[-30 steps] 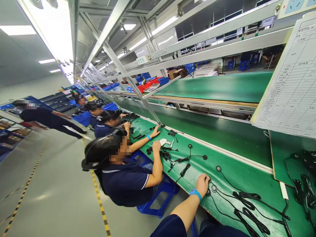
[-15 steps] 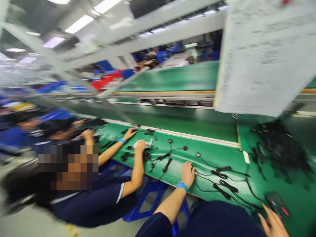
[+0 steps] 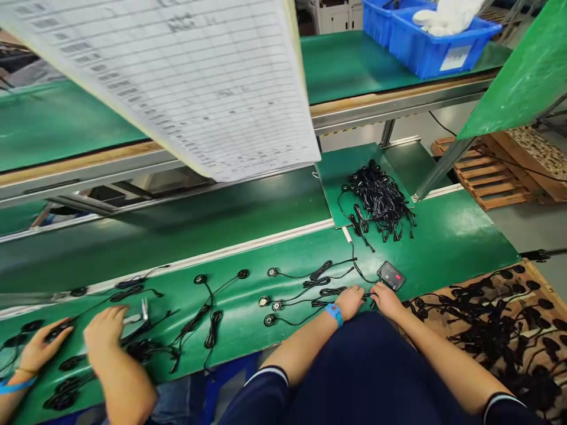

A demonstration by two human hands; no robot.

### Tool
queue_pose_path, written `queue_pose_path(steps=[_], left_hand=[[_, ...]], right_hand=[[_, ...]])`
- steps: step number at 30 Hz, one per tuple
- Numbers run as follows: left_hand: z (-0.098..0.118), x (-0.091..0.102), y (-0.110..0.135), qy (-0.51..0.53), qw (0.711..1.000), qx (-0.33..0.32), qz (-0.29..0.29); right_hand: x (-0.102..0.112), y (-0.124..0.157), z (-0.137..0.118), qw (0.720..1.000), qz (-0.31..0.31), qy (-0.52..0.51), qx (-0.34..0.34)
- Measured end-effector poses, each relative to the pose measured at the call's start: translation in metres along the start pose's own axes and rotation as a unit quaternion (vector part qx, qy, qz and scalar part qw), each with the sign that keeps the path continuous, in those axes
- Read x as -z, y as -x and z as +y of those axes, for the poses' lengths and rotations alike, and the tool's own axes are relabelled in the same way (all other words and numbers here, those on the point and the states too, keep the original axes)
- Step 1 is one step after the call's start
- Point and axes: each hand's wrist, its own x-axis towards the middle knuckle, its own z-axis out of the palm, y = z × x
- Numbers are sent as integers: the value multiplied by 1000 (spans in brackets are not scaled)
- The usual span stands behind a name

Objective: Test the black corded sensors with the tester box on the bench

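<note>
My left hand (image 3: 351, 301), with a blue wristband (image 3: 333, 313), rests on the green table (image 3: 443, 242) at the bundled ends of three black cables (image 3: 310, 289) with round heads. My right hand (image 3: 386, 298) lies close beside it, fingers curled on the cable ends just below a small black device (image 3: 391, 275) with a red mark. Both hands seem closed around the cable ends; the fingertips are partly hidden. A heap of black cables (image 3: 378, 200) lies on a green board behind.
A co-worker's two hands (image 3: 104, 330) work on cables at the left. A large paper chart (image 3: 186, 77) hangs overhead. Blue bins (image 3: 425, 47) stand on the far belt. A cardboard box of black cables (image 3: 496, 324) sits at my right, with wooden pallets (image 3: 496, 171) beyond.
My view has swung from the row of seated workers on the left to my own place. My left hand moved right to the cable ends, and my right hand came in beside it.
</note>
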Motion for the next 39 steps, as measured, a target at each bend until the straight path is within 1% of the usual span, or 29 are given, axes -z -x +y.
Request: queue_pose_path(steps=[3,6,8,10,12,14,15,16,18,20,22,24,27,31,35,39], left_hand=[[-2,-7,-10,-7,999,27,-25],[-3,-12,-10,-4,998,48,-31],[-2,-10,-8,0,998,55,-33],[0,-5,-6,9,998,62,-11],[-1,3,-7,16,994,87,57],[-6,12,-12,2,983,135,122],[-11,16,-16,-14,978,162,133],[-16,20,-20,-31,975,183,125],[-26,25,-28,-55,975,199,82],[-30,26,-30,-61,982,174,43],[-28,25,-28,-67,989,130,17],[-20,22,-23,-75,993,89,3],[-5,17,-19,-83,995,54,-4],[4,15,-22,-85,996,35,-3],[3,14,-25,-82,996,18,1],[1,10,-26,-77,997,30,14]], right_hand=[[0,-4,15,999,-5,-28,17],[5,-6,31,998,7,-51,24],[10,-6,37,998,16,-63,26],[13,-6,38,997,20,-72,29],[13,-6,34,996,24,-80,30],[10,-7,29,995,31,-89,25],[8,-8,27,995,35,-94,21],[7,-9,25,994,38,-99,18],[3,-10,21,993,42,-107,12],[1,-11,18,993,44,-114,9],[-1,-12,15,992,47,-119,10],[-1,-11,12,991,50,-123,13],[-2,-11,8,991,51,-126,18],[-1,-11,6,991,45,-126,24],[1,-12,8,991,39,-128,29],[2,-12,8,989,38,-137,32]])
